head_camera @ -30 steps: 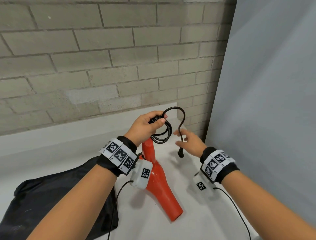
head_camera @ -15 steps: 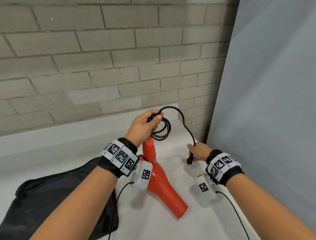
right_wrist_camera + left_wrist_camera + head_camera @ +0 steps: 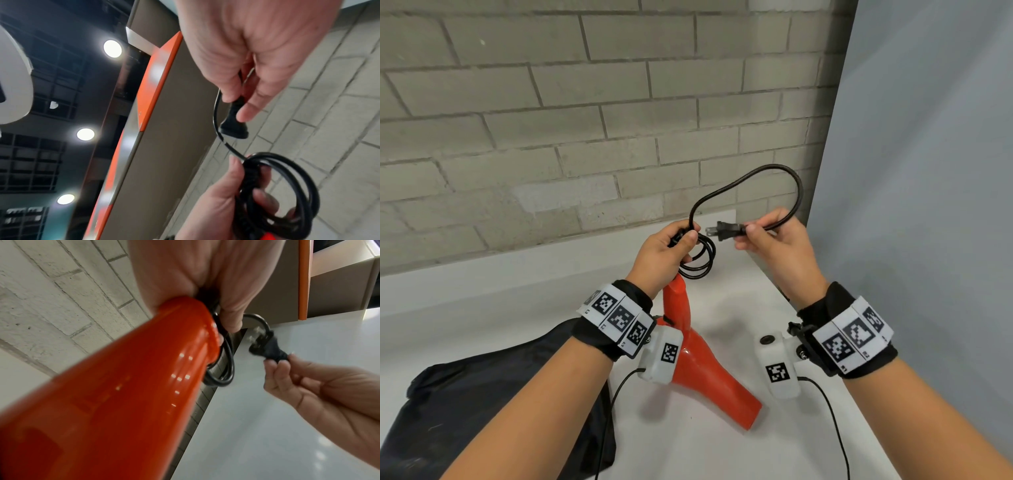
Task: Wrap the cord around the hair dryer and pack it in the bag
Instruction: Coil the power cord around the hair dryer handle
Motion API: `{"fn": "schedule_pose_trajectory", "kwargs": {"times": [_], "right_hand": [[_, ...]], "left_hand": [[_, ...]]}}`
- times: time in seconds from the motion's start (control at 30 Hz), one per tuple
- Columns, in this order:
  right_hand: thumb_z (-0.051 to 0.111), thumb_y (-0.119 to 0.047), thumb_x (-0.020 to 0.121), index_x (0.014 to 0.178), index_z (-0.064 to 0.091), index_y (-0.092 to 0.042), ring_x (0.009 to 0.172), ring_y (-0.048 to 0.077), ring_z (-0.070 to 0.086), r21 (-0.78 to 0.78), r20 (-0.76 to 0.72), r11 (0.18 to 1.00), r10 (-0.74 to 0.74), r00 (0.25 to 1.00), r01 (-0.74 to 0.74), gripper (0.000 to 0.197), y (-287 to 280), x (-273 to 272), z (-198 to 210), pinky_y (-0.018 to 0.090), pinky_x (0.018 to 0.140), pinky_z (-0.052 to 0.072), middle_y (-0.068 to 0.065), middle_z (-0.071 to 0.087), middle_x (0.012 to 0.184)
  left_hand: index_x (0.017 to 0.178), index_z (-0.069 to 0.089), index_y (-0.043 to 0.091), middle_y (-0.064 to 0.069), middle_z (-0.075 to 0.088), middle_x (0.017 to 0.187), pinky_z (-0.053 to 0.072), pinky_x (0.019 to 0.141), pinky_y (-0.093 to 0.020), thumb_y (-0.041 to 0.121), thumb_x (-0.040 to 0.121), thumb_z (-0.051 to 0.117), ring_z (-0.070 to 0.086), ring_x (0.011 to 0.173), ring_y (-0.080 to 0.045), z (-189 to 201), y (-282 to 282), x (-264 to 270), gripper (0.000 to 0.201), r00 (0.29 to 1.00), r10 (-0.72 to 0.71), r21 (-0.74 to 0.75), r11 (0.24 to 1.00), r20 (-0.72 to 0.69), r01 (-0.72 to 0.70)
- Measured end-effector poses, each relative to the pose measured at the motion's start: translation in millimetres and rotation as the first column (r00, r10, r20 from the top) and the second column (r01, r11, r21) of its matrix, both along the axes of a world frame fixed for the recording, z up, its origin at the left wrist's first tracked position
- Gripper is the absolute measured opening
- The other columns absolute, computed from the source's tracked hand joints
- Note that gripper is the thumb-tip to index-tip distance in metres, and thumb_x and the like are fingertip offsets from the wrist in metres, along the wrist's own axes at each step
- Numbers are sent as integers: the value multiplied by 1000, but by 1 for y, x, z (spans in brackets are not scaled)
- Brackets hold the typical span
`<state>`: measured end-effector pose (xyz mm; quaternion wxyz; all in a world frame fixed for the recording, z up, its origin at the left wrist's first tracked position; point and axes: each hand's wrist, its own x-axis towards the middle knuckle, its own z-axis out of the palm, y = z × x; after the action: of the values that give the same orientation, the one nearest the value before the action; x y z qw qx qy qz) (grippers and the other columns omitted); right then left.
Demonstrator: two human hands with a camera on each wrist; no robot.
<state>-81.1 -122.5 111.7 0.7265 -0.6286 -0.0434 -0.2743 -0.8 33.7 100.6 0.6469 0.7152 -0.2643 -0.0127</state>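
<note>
The red hair dryer (image 3: 709,370) stands on the white table with its handle up. My left hand (image 3: 671,251) grips the handle top together with a small coil of black cord (image 3: 700,260); the coil (image 3: 222,369) hangs beside the red handle (image 3: 123,394). A free loop of cord (image 3: 756,181) arcs up and over to my right hand (image 3: 774,240), which pinches the black plug (image 3: 727,230) behind its prongs, a short way right of the left hand. The right wrist view shows the plug (image 3: 234,125) in my fingers above the coil (image 3: 287,186). The black bag (image 3: 493,407) lies flat at lower left.
A grey brick wall (image 3: 585,120) stands behind the white table (image 3: 722,452). A pale grey panel (image 3: 928,205) closes off the right side. Thin sensor cables (image 3: 828,411) hang from both wrist units.
My right hand, holding the plug end, has risen from near the table up to the level of the left hand. The free cord now forms a tall loop.
</note>
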Motion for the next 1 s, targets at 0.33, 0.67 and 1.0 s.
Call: {"fn": "schedule_pose_trajectory", "kwargs": {"times": [0.33, 0.67, 1.0], "right_hand": [[63, -5, 82, 71, 52, -17, 61, 0, 55, -500, 14, 846, -205, 979, 184, 20, 33, 2, -21, 11, 59, 46, -7, 53, 67], [59, 9, 76, 80, 46, -7, 68, 1, 41, -561, 230, 703, -374, 898, 437, 20, 49, 24, -33, 3, 65, 36, 6, 40, 81], [53, -13, 89, 91, 45, -11, 57, 8, 48, -647, -87, 763, -51, 995, -18, 9, 26, 33, -47, 17, 56, 42, -4, 50, 67]], "left_hand": [[104, 59, 10, 1, 57, 85, 47, 54, -8, 17, 92, 47, 62, 67, -1, 1, -1, -3, 19, 999, -52, -19, 998, 6, 52], [105, 65, 15, -9, 53, 114, 33, 90, -10, 23, 91, 50, 47, 108, -12, -2, -5, 0, 22, 995, -22, 162, 987, 97, 6], [102, 60, 11, 3, 60, 65, 45, 50, -11, 12, 92, 46, 53, 46, 0, 1, 2, -6, 17, 994, -112, 54, 992, -17, 112]]}}
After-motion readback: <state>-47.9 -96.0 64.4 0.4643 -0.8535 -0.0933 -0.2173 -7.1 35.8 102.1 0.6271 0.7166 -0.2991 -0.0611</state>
